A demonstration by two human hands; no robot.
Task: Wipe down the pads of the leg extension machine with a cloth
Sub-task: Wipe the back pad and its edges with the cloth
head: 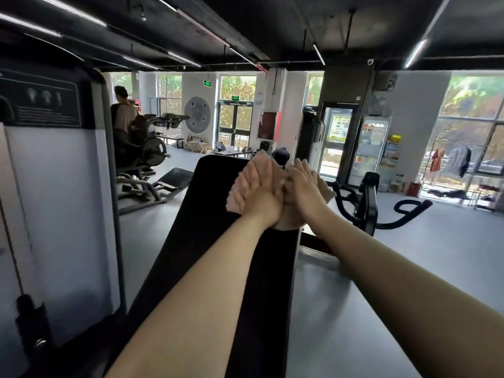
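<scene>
A long black pad [207,214] of the machine runs away from me up the middle of the view. Near its far end lies a beige cloth [234,199], flattened on the pad. My left hand [256,189] presses flat on the cloth with its fingers together and stretched out. My right hand [305,184] lies flat beside it on the cloth's right part, at the pad's right edge. The two hands touch at the thumbs. Most of the cloth is hidden under the hands; only its frayed left edge and a right corner [326,190] show.
The machine's white weight-stack cover [60,214] stands close on my left. A black exercise bike [368,203] stands to the right beyond the pad. A person [122,124] stands at another machine at the back left. Grey floor [409,268] lies to the right.
</scene>
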